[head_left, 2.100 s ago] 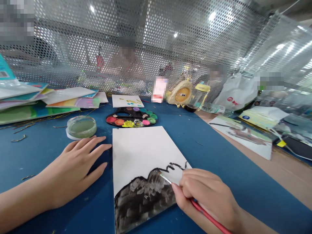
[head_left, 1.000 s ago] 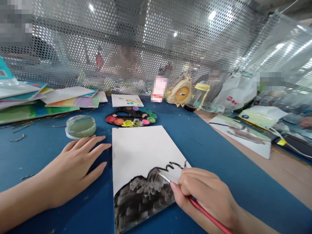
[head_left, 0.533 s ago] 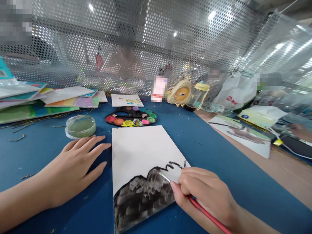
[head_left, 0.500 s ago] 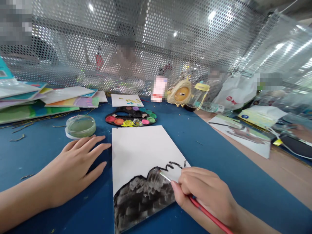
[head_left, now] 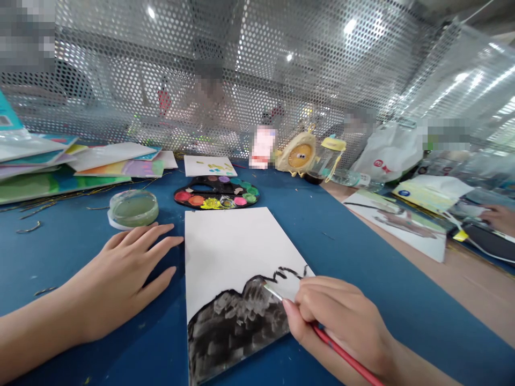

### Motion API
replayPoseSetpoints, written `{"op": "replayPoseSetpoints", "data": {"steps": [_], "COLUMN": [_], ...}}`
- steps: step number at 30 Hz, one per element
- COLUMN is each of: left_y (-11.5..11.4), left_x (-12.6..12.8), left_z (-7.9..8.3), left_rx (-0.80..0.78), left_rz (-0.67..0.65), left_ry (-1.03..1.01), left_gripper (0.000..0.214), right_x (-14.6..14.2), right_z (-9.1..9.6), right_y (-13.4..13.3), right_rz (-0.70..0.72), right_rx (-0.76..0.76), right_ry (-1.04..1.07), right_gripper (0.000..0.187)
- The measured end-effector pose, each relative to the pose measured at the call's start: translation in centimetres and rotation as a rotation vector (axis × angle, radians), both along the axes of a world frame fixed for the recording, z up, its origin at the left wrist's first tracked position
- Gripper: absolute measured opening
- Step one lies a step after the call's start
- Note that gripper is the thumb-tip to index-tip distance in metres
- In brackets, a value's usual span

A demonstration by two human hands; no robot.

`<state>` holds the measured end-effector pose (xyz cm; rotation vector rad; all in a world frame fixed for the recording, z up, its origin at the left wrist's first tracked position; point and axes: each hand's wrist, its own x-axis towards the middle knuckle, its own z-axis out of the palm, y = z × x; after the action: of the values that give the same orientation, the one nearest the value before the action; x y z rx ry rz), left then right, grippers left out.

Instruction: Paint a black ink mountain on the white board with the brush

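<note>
My right hand (head_left: 340, 316) is closed around a red-handled paintbrush (head_left: 341, 351), its tip against the dark painted area of a white painting board (head_left: 229, 241). Black and grey paint fills the board's lower part in a hill-like shape, with a black outline running on to the right edge. Flat on the blue tabletop, fingers spread, my left hand (head_left: 129, 279) lies by the board's left edge. Just beyond those fingers stands a clear round tub of murky greenish water (head_left: 134, 208). A black paint palette (head_left: 217, 193) with several colours sits behind the board.
Stacked painted boards (head_left: 116, 161) lie at the far left. A small painted card (head_left: 210, 165), a yellow toy-like object (head_left: 298, 154) and a yellow-lidded bottle (head_left: 328, 158) line the mesh panel. To the right are another painting (head_left: 396, 220), a plastic bag (head_left: 392, 153) and another person's hand (head_left: 499, 219).
My hands and the brush have hardly moved. At the far right, the other person's hand has shifted slightly.
</note>
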<state>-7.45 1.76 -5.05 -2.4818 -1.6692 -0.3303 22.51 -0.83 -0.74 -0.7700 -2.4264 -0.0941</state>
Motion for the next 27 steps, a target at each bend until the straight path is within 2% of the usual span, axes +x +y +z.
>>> {"op": "replayPoseSetpoints", "data": {"steps": [11,27], "left_y": [0.0,0.11], "left_x": [0.14,0.11], "left_z": [0.24,0.04], "left_rx": [-0.032,0.0], "left_rz": [0.021,0.005], "left_ry": [0.004,0.006], "left_gripper": [0.051,0.05], "right_x": [-0.01,0.24], "right_z": [0.11,0.15], "right_y": [0.05,0.07], "right_rz": [-0.028,-0.036], "right_rx": [0.014,-0.004], "right_ry": [0.003,0.005], "right_gripper": [0.033,0.035]}}
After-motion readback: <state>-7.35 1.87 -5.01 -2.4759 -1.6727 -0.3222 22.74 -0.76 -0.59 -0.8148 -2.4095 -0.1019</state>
